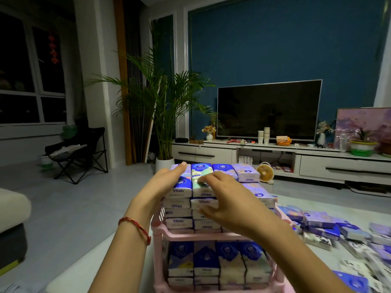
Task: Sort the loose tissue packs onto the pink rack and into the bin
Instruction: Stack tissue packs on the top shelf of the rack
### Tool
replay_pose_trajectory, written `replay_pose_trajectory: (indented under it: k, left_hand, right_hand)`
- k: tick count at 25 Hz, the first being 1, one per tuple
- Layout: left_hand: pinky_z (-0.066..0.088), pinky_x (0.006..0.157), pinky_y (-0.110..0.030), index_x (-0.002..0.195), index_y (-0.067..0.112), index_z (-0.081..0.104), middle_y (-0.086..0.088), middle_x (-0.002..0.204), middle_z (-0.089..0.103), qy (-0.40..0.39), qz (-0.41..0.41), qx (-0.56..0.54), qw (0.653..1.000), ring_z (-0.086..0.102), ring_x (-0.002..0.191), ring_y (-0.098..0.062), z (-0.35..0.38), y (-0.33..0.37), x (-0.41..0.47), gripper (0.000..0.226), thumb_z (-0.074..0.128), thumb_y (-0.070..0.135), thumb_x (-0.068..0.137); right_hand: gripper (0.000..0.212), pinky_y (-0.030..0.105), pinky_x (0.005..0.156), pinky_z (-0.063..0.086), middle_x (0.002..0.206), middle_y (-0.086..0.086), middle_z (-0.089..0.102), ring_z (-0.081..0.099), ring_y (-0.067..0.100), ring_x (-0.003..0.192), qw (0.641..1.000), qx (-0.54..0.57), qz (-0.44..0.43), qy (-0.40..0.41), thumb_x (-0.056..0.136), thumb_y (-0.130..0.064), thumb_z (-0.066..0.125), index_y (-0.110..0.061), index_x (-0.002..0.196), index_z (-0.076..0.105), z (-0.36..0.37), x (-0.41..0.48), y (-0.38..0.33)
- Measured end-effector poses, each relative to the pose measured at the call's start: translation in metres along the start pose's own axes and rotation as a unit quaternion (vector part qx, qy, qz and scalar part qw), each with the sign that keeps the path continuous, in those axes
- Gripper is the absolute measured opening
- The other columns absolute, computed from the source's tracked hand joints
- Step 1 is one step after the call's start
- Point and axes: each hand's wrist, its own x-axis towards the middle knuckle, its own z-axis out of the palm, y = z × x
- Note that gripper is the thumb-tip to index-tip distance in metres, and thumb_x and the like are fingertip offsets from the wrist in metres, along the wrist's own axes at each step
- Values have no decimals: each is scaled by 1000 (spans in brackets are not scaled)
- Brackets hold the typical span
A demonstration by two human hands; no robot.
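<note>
At centre frame, the left hand, grip apart, braces the pink rack's top stack while the right hand clamps its grip on the green pack, probably squaring 4 rows against sliding.

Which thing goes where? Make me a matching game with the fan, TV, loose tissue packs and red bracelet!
Things:
1 fan
2 TV
3 loose tissue packs
4 red bracelet

Places:
a on the wrist of the left hand
b on the floor before the white cabinet
c atop that cabinet
d right of the pink rack

Pairs: 1-b, 2-c, 3-d, 4-a
</note>
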Motion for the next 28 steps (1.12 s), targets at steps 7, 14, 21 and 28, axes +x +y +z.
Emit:
replay_pose_trajectory:
  k: [7,14,21,28]
  left_hand:
    - [48,64,-24,108,8,55,-10,85,68,16,-3,15,1000,64,70,-17,4,1,2,47,48,51,90]
    - [49,60,-25,120,6,51,-12,91,69,23,-15,18,999,65,72,-18,4,1,5,57,50,53,88]
    - [45,53,-21,110,8,52,-8,80,66,17,-19,8,1000,62,64,-15,5,6,-4,50,43,54,91]
    - [46,58,-23,102,8,52,-9,75,64,24,-38,-17,999,61,64,-16,7,11,-10,50,37,55,92]
  right_hand:
    - [45,25,97,33,136,-3,39,34,15,124,1000,5,-8,23,91,-24,54,-24,134,38,7,3,5]
    - [44,26,96,33,132,0,40,35,18,121,999,1,-10,30,90,-22,54,-21,131,40,11,4,5]
    - [35,24,95,34,132,-2,46,37,13,121,997,67,5,45,96,-28,44,-20,130,46,10,3,5]
    - [30,18,91,32,129,-6,51,40,9,118,993,82,-6,82,98,-25,43,-22,126,50,18,3,11]
